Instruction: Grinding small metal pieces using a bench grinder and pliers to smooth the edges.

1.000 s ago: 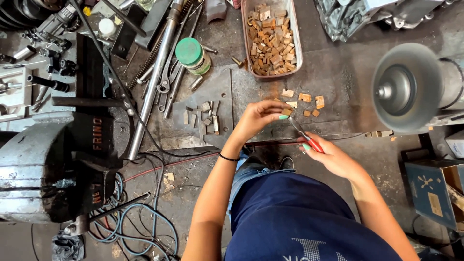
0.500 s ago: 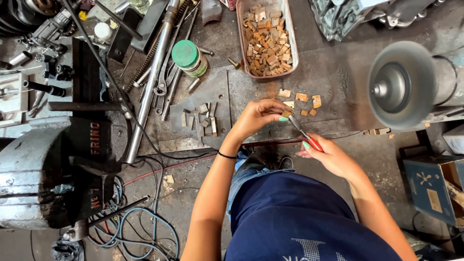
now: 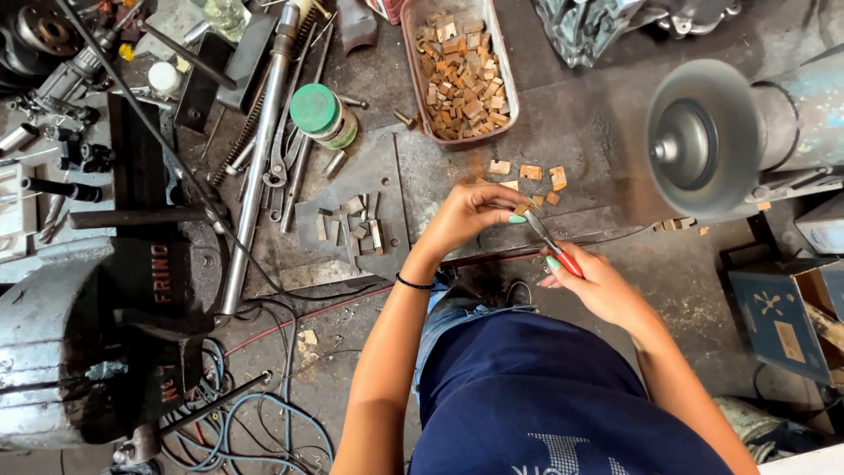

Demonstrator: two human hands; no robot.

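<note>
My left hand (image 3: 466,217) pinches a small brown block (image 3: 520,209) between thumb and fingers, just above the workbench edge. My right hand (image 3: 598,286) grips red-handled pliers (image 3: 551,244), whose jaws meet the block at my left fingertips. A few more small brown blocks (image 3: 529,173) lie loose on the bench just beyond my hands. An oblong tray (image 3: 505,105) holding several of the same blocks stands further back.
A grey polishing wheel (image 3: 703,136) on a motor stands at the right. A large bench vise (image 3: 97,334) fills the left, with a long steel pipe (image 3: 259,158), a green-lidded jar (image 3: 323,116), small metal pieces (image 3: 356,224), cables (image 3: 255,422) and a blue box (image 3: 782,321) around.
My hands stay together at the block and pliers with barely any shift; the view has drifted slightly.
</note>
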